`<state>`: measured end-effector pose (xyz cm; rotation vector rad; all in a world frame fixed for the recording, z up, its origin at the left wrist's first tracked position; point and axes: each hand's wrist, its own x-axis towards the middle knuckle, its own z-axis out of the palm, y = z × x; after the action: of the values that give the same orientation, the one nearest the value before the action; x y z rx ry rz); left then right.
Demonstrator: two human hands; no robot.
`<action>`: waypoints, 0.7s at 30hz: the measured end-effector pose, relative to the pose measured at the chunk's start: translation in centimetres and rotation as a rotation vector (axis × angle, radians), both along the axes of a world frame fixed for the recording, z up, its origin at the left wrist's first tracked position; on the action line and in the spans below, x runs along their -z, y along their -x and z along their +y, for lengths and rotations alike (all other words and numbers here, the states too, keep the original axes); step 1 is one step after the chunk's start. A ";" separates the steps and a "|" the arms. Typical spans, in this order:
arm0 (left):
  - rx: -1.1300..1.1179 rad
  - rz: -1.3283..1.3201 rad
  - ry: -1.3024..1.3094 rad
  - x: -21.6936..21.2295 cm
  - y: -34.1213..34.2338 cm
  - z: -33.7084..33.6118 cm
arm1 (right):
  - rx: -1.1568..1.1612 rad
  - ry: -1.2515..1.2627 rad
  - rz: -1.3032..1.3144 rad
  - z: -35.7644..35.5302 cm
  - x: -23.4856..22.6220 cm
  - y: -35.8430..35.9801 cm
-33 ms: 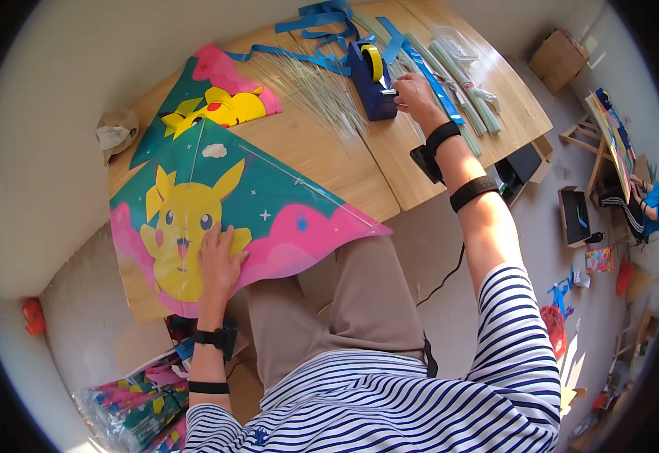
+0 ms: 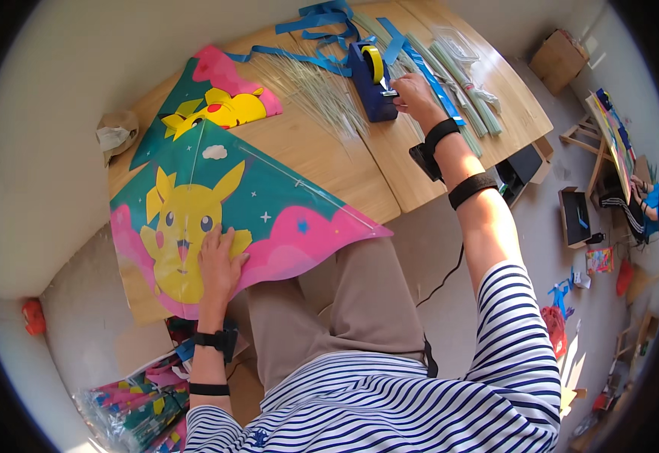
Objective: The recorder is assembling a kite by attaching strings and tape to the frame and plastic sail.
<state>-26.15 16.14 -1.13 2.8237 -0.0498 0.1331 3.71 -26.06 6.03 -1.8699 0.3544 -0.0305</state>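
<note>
A triangular kite (image 2: pixel 284 226) in green and pink, printed with a yellow cartoon figure, lies at the table's near left edge and hangs over it toward my lap. My left hand (image 2: pixel 220 260) rests flat on its lower part, fingers stretched out, holding nothing. At the far middle stands a dark blue tape dispenser (image 2: pixel 373 102) with a yellow-cored roll (image 2: pixel 373 64). My right hand (image 2: pixel 418 98) reaches to its cutter end, fingertips pinched on the end of the tape (image 2: pixel 387 87). A second, folded kite (image 2: pixel 231 109) lies beyond the first.
Thin rods (image 2: pixel 311 87) lie scattered left of the dispenser, with blue ribbon (image 2: pixel 318 19) behind. Bundled rods (image 2: pixel 461 83) and a clear plastic box (image 2: pixel 456 44) are at the right. Packed kites (image 2: pixel 129 408) lie low on the left. Another person's hands (image 2: pixel 639 189) show at far right.
</note>
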 end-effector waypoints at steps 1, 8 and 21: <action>0.006 -0.009 0.002 0.0 -0.1 0.0 | 0.030 0.033 0.017 0.2 -0.1 -0.8; 0.009 -0.015 -0.009 0.1 -0.1 0.2 | 0.016 0.046 0.090 -0.2 -0.5 -1.7; -0.003 -0.012 -0.010 0.2 -0.1 0.3 | 0.097 -0.597 0.087 0.6 1.3 3.9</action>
<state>-26.03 16.46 -1.33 2.8335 -0.0498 0.1514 -0.18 -25.45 4.78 -1.2653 0.4567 0.0831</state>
